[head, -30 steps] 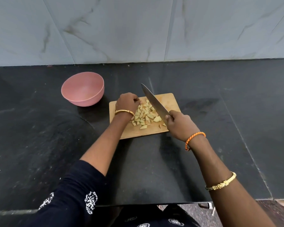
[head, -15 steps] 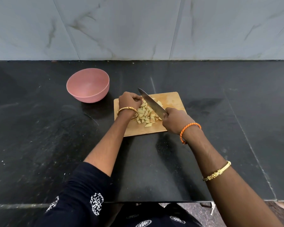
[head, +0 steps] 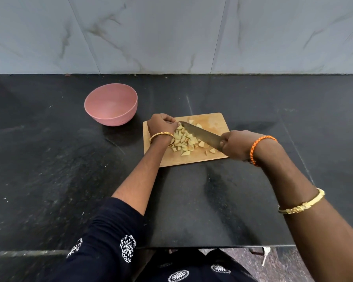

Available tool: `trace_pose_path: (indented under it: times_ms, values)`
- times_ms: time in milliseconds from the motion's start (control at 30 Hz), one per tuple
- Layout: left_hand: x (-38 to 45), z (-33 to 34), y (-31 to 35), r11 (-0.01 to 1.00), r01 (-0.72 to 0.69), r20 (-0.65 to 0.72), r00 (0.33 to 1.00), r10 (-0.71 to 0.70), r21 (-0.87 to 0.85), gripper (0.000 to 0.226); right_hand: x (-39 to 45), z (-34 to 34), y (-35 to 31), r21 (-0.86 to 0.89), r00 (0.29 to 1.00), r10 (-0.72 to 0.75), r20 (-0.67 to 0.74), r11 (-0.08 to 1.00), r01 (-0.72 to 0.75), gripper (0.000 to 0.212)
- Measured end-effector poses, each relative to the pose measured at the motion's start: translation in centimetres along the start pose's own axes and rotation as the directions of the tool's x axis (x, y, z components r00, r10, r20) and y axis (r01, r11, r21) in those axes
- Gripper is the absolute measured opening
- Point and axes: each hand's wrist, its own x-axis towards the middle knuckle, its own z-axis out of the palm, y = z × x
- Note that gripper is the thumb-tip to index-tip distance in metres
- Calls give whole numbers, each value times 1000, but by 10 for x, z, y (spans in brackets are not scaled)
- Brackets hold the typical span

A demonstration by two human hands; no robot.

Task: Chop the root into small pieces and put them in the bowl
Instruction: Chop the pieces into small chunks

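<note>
I saw the right hand [head: 235,144] gripping the knife [head: 201,135]; the left hand [head: 161,125], curled at the heap's nine o'clock, steadied the root pieces [head: 184,140]. Risk: the blade tip could nick those knuckles. The bowl [head: 111,104] held nothing.

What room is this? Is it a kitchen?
Most likely a kitchen. A black stone counter runs along a marble-tiled wall, and on it lie a wooden chopping board with chopped pieces, a knife and a pink bowl.
</note>
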Motion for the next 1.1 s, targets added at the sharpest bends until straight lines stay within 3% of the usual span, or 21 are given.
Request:
trace_pose_path:
  times_ms: [167, 800, 967, 1033, 1100]
  values:
    - [4, -5, 1, 999, 45, 61, 997, -46, 20, 15, -1, -7, 0, 79, 994, -28, -101, 996, 36, 31]
    - [7, -7, -3, 999, 48, 77, 996, -48, 8, 14, 1, -7, 3, -1, 998, -53, 19, 999, 53, 30]
    - [-1, -16, -1, 998, 9, 29, 1000, -7, -63, 15, 1, 10, 28, 317, 994, -82, -72, 943, 100, 22]
    - [-14, -13, 3, 987, 1, 15, 1000, 1, -159, 18, 8, 23, 35, 476, 993, -77, -92, 872, 112, 23]
    - [-25, -6, 11, 946, 111, 105, 991, -82, -304, 23, 14, 34, 36, 631, 991, -94, -90, 765, 130, 25]
